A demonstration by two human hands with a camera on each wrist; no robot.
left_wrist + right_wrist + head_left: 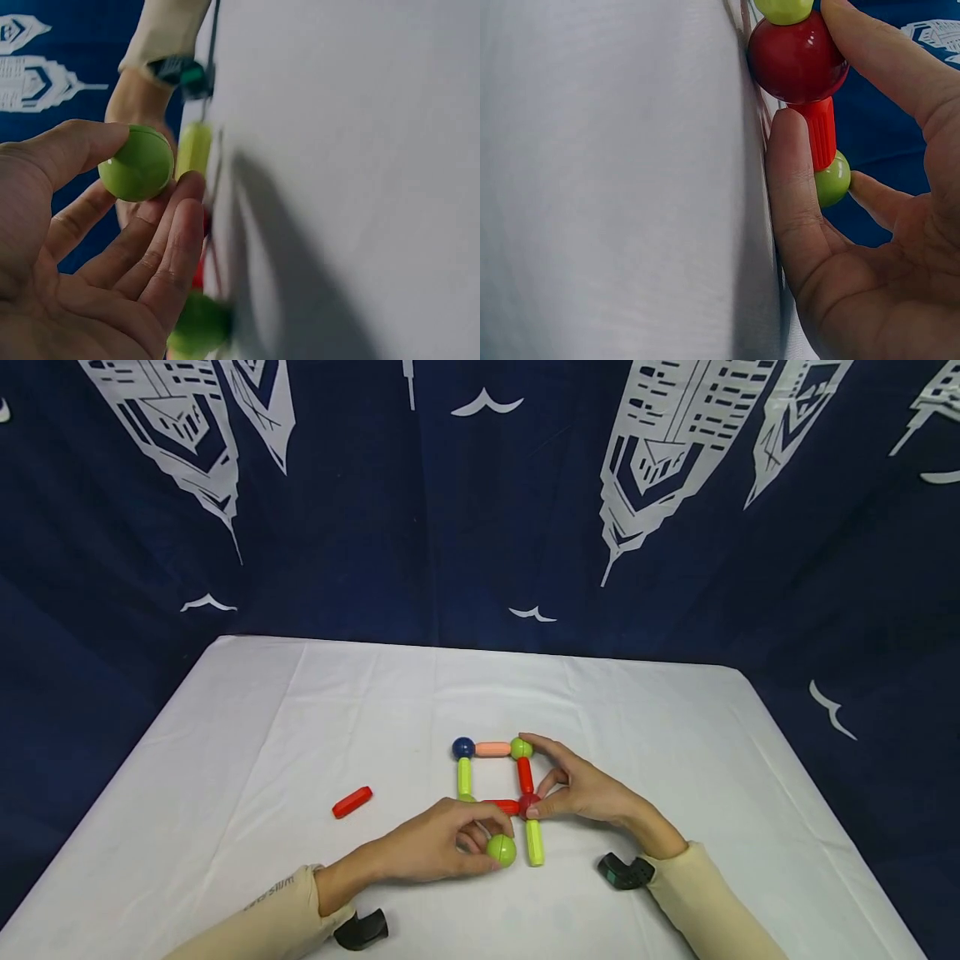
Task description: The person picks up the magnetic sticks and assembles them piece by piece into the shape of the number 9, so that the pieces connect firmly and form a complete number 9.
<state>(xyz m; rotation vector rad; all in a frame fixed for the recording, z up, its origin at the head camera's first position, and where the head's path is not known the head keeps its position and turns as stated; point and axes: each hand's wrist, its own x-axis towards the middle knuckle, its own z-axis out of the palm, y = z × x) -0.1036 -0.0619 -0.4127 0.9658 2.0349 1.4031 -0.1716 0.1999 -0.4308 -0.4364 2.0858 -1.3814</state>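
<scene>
a: green ball (501,850) is pinched in the left hand (438,850), thumb on one side, fingertips on the other. the left wrist view confirms it: ball (136,163) between thumb and curled fingers (169,247).

b: where does it sit relative to the frame?

a: low, just beside the free end of the yellow-green stick (534,842). can't tell if they touch.

b: right hand?

a: right hand (581,789) is holding the frame, pinching the red ball (528,804) at the near right corner. index finger reaches up to the green corner ball (521,747). the right wrist view shows thumb and fingers round the red ball (798,58), with the red stick (821,131) running off it.

b: rest of the frame?

a: flat on the white table (300,727). blue ball (463,747) far left, peach stick (492,749) across the far side, yellow-green stick (464,776) down the left. near left corner is hidden behind the left hand.

b: loose parts?

a: one red stick (352,802) well apart to the left.
</scene>
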